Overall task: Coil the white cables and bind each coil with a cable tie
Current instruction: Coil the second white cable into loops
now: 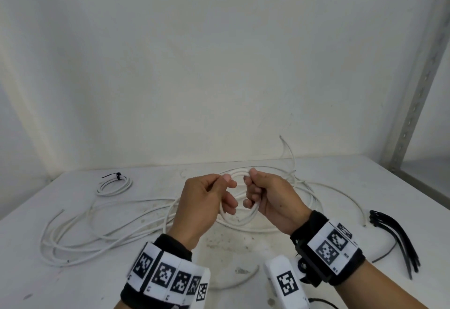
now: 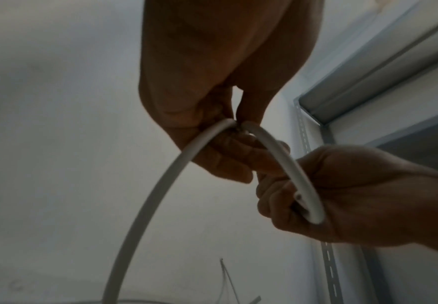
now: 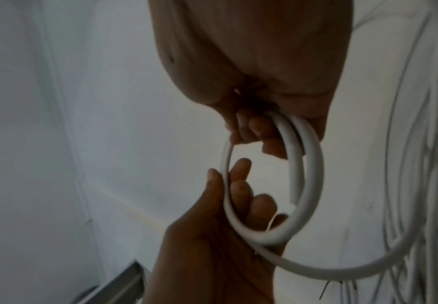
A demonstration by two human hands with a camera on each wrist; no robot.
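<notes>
The small coil (image 1: 239, 201) of white cable is being held in the air above the middle of the worktop (image 1: 243, 255), between the two hands. It is looking light and smooth, and stiff enough to spring: the turns are standing open as a round ring in the right wrist view, so I judge they are wanting to unwind when the hold is loosened. The best place to take it is where the turns are crossing together, with all turns inside one grip.

The right hand (image 1: 270, 199) is doing this now; its grip is closed around the bundled turns at the right side of the ring. The left hand (image 1: 207, 201) is pinching a single strand between thumb and fingers at the left side, so its grip is narrow and holding the cable too. The free tail is hanging down from the coil to the loose white cables (image 1: 102, 233) that are lying spread over the worktop, and it may be dragging on them.

At the far left a finished coil (image 1: 114, 184) is lying with a black tie on it. At the near right the black cable ties (image 1: 394, 238) are waiting in a bunch.
</notes>
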